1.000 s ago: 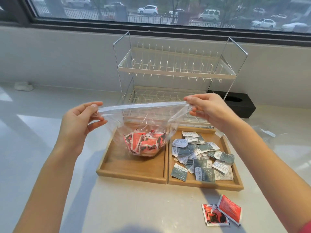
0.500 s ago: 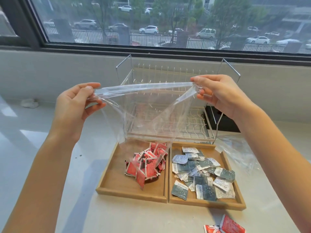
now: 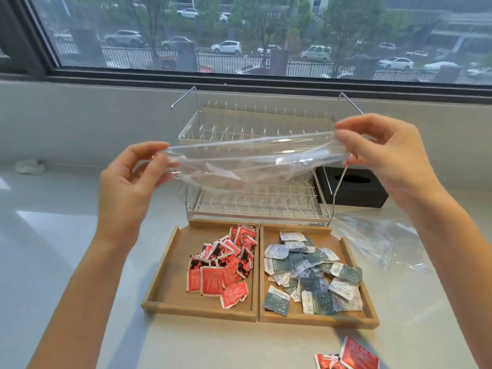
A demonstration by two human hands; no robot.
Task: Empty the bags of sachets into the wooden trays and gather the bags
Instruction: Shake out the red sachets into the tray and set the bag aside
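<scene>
Head view shows the clear plastic bag (image 3: 255, 158), a second ago still bulging with red sachets, now empty and lifted higher, stretched flat between the left hand (image 3: 127, 193) and right hand (image 3: 386, 158), each pinching one end. Below the hands, the red foil sachets (image 3: 226, 267) have spilled into the left wooden tray (image 3: 165, 288); grey-and-white sachets (image 3: 311, 278) fill the right wooden tray (image 3: 370, 312). Emptying looks done. Another crumpled clear bag (image 3: 380, 241) lies on the bench (image 3: 66, 235) beneath the right hand, so gathering probably comes next.
</scene>
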